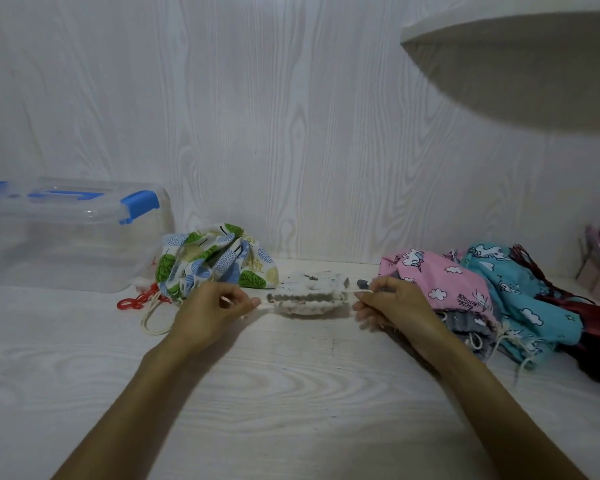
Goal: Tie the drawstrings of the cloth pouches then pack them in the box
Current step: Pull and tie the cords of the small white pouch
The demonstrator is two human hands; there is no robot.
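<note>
The step in hand is cinching: a white patterned pouch (307, 294) lies on the counter (291, 393) between the two hands, its mouth gathered into tight pleats. The left hand (208, 311) pinches the cream drawstring (262, 305) at the pouch's left end, and the right hand (390, 306) pinches the cord emerging at the right end; the fingers of both hands are curled closed on the cord. The cords appear taut, pulled outward in opposite directions.

The next move likely calls for bringing both cord ends together and forming a knot while tension is kept.

A tree-print pouch (215, 261) sits just behind the left hand, gathered, its cord looped loosely on the counter. At the right, a pile holds a pink unicorn-print pouch (433, 275) and a teal one (520, 289), soft woven cotton, cords loose. The box (66, 237), clear rigid plastic with blue latches, stands at the far left, lid on.
</note>
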